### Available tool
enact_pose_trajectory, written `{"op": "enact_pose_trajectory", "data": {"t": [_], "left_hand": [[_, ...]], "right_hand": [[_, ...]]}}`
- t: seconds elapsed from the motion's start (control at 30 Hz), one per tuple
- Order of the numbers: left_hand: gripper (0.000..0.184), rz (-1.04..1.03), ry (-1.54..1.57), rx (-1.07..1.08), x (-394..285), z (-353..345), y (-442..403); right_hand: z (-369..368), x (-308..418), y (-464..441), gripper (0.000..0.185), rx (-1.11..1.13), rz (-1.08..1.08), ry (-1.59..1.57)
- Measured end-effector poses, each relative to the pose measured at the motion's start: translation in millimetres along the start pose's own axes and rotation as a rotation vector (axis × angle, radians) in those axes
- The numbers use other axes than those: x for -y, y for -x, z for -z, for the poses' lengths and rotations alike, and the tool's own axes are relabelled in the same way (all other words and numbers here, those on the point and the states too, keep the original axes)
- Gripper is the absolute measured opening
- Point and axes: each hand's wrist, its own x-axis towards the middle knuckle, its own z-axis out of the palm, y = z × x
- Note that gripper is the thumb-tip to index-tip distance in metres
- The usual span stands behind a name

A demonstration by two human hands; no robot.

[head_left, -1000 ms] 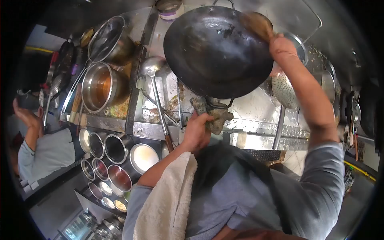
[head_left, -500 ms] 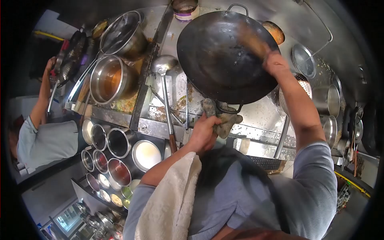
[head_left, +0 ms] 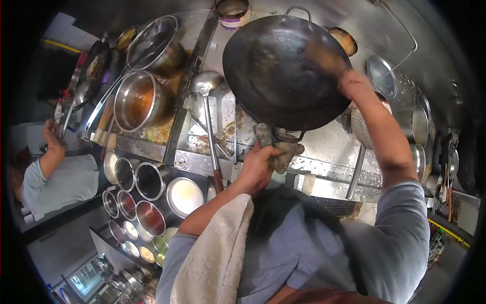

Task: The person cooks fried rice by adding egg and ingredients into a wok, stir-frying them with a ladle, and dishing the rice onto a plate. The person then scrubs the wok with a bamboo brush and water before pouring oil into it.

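A large dark wok (head_left: 276, 81) is tipped toward me over the metal stove. My left hand (head_left: 259, 164) is closed round a dirty grey cloth (head_left: 286, 154) at the wok's near loop handle (head_left: 291, 137). Inside the wok's right side, a brown brush (head_left: 324, 58), smeared by motion, is gripped in my right hand (head_left: 353, 85); its bristles cannot be made out. Left of the wok lies a steel ladle (head_left: 208, 116) with a wooden handle end. The perforated strainer (head_left: 363, 126) sits partly under my right forearm.
To the left stand a pot of orange-brown liquid (head_left: 136, 101) and a colander-like steel bowl (head_left: 154, 43). Several seasoning containers (head_left: 152, 219) line the lower left. Steel pots (head_left: 417, 126) crowd the right. A co-worker (head_left: 61, 172) works at another station on the far left.
The brush and my right hand have shifted slightly within the wok, which has tilted a little. My left hand keeps its hold. The co-worker's hand has moved lower and nearer.
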Motion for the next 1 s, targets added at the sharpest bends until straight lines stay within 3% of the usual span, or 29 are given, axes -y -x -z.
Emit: {"op": "enact_pose_trajectory", "data": {"t": [0.03, 0.13, 0.2, 0.27, 0.33, 0.37, 0.43, 0.5, 0.53, 0.6, 0.67, 0.7, 0.73, 0.77, 0.87, 0.97, 1.0], "left_hand": [[0.030, 0.010, 0.007, 0.006, -2.2, -1.1, 0.2], [0.029, 0.081, -0.058, 0.031, -5.9, 3.1, 1.9], [0.029, 0.072, -0.087, 0.012, -6.7, -0.8, 1.9], [0.029, 0.006, -0.072, -0.021, -1.0, -1.8, -2.6], [0.030, -0.065, -0.031, -0.046, 9.9, -2.4, -9.2], [0.030, -0.072, -0.024, -0.049, 9.2, -2.7, -8.5], [0.032, -0.009, -0.062, -0.003, -12.1, -6.6, 2.9], [0.034, -0.007, -0.049, 0.022, -14.3, -6.8, 1.7], [0.036, -0.009, 0.000, 0.034, -8.2, -5.4, -2.1], [0.043, -0.014, 0.131, 0.059, 5.5, -0.9, -12.9], [0.044, -0.029, 0.243, 0.090, 16.5, 1.3, -16.6], [0.041, -0.051, 0.278, 0.109, 19.1, 0.5, -18.8], [0.038, -0.076, 0.316, 0.129, 20.0, -0.7, -20.5], [0.039, -0.083, 0.318, 0.132, 19.8, -1.7, -22.1], [0.043, -0.069, 0.267, 0.110, 18.0, -3.0, -22.2], [0.046, -0.036, 0.177, 0.086, 11.1, -1.3, -14.4], [0.046, -0.061, 0.235, 0.123, 15.5, -1.1, -18.8]], "right_hand": [[7.4, -4.8, -6.8, 0.089, -0.309, -0.263, -0.053], [-0.2, 9.3, -21.1, 0.092, -0.556, -0.206, -0.470], [-34.6, 45.3, -28.8, 0.078, -0.303, -0.165, -0.406], [-25.9, 87.8, 26.1, 0.081, 0.157, 0.254, -0.253], [24.2, 105.5, 94.9, 0.085, 0.475, 0.309, -0.578], [14.3, 82.3, 83.5, 0.085, 0.469, 0.524, -0.535], [-10.0, 2.0, 41.1, 0.086, 0.411, 0.631, -0.197], [6.7, -22.6, 12.8, 0.088, 0.022, 0.134, 0.057], [20.4, -22.6, 13.7, 0.090, -0.303, -0.260, 0.010], [29.1, -15.7, 3.0, 0.091, -0.578, -0.269, -0.199], [7.5, 20.3, -18.2, 0.091, -0.569, -0.202, -0.413], [5.8, 53.6, -10.6, 0.080, -0.387, -0.289, -0.487], [-42.3, 50.7, -48.3, 0.062, 0.007, -0.104, -0.450], [-72.8, 82.6, -45.5, 0.050, 0.062, 0.228, -0.221], [2.6, 123.3, 82.5, 0.098, 0.360, 0.472, -0.526], [34.9, 36.4, 70.5, 0.093, 0.723, 0.651, -0.528], [51.0, 13.5, 68.5, 0.085, 0.611, 0.525, -0.176]]}}
